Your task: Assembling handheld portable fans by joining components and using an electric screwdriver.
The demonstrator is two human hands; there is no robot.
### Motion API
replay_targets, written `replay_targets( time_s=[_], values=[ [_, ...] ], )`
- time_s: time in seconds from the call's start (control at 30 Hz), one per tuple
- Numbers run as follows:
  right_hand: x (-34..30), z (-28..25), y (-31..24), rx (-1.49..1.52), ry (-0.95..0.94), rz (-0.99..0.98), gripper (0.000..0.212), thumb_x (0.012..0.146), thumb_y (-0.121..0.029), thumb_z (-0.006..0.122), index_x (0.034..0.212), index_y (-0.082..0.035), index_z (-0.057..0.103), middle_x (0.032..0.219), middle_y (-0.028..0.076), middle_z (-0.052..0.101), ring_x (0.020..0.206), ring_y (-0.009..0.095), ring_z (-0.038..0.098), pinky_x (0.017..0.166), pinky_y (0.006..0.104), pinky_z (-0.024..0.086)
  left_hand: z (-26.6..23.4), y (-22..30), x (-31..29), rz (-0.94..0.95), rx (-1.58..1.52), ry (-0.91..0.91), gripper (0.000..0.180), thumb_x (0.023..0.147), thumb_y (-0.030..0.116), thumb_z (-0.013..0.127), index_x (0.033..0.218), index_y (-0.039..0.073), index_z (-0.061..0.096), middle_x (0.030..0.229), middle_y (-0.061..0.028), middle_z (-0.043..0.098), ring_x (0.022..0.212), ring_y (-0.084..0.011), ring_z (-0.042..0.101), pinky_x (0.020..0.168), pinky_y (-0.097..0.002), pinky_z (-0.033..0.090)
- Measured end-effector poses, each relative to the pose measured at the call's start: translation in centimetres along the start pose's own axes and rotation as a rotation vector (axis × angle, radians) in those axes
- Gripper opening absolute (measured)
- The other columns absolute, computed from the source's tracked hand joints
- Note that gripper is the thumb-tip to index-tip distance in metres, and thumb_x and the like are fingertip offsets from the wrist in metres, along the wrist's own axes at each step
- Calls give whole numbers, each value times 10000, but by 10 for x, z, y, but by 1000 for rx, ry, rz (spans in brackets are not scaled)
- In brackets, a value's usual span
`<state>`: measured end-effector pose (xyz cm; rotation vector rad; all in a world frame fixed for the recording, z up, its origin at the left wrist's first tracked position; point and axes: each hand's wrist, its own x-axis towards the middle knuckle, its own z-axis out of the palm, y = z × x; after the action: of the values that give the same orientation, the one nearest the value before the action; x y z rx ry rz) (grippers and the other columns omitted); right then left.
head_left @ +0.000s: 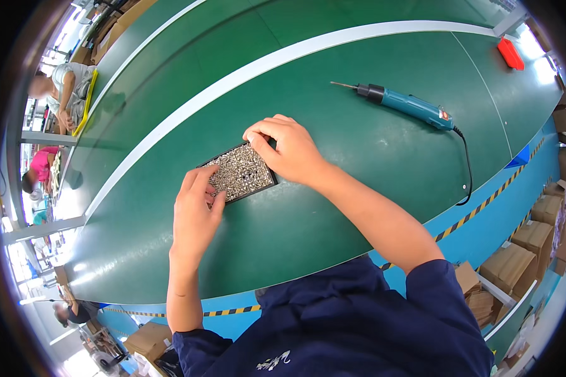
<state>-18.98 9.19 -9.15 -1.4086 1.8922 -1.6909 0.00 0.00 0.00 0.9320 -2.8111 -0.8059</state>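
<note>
A shallow black tray (251,190) full of small silvery screws (238,173) lies tilted on the green tabletop. My left hand (196,204) reaches over the tray's left end. Its fingers are apart and bent down among the screws, with the thumb near the front edge; their tips are partly hidden. At the far right corner, my right hand (289,151) grips the tray's rim, thumb bent inward. Farther right lies a teal electric screwdriver (412,105), its bit pointing left, touched by neither hand.
The screwdriver's black cord (468,160) drops over the table's right edge. A white strip (283,55) crosses the green table (321,213). A red bin (510,54) sits far right. Cardboard boxes (509,267) stand on the floor. Other people (69,88) sit at the far left.
</note>
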Motion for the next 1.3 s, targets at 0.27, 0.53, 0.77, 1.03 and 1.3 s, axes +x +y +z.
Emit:
replay_targets(
  time_s=[0.27, 0.53, 0.77, 1.03, 1.3],
  values=[
    [0, 3, 0, 13, 13, -16, 176, 961, -173, 587, 927, -48, 707, 899, 70, 723, 795, 252, 615, 784, 378, 492, 21, 25, 18, 214, -93, -17, 301, 842, 39, 702, 1133, 9, 634, 1131, -144, 626, 954, -335, 634, 821, -395, 531],
    [0, 2, -2, 22, 29, -11, 170, 953, -168, 583, 903, -53, 697, 881, 74, 718, 790, 272, 617, 798, 392, 486, 19, 5, 24, 396, -38, 16, 109, 790, 7, 729, 893, -1, 692, 1011, -87, 685, 1010, -287, 614, 912, -403, 492],
    [0, 1, -2, 28, 35, -8, 163, 944, -168, 586, 878, -60, 689, 853, 71, 711, 781, 287, 613, 808, 402, 475, 2, -22, 9, 235, -31, 90, 211, 779, -14, 735, 985, 22, 712, 1064, -93, 657, 1008, -284, 614, 896, -388, 505],
    [0, 1, 0, 2, 12, -2, 169, 961, -173, 597, 930, -47, 705, 882, 63, 716, 778, 241, 603, 766, 371, 490, 18, 1, 17, 247, -59, 93, 348, 839, 22, 679, 1185, 25, 640, 1161, -157, 640, 1066, -351, 617, 926, -416, 503],
    [-1, 1, -1, 5, 3, 3, 169, 959, -166, 603, 935, -39, 710, 901, 66, 722, 796, 232, 607, 773, 367, 496, 33, 14, 24, 448, -60, 46, 178, 820, 27, 711, 995, 20, 678, 1050, -93, 644, 1008, -315, 597, 897, -413, 494]
  ],
)
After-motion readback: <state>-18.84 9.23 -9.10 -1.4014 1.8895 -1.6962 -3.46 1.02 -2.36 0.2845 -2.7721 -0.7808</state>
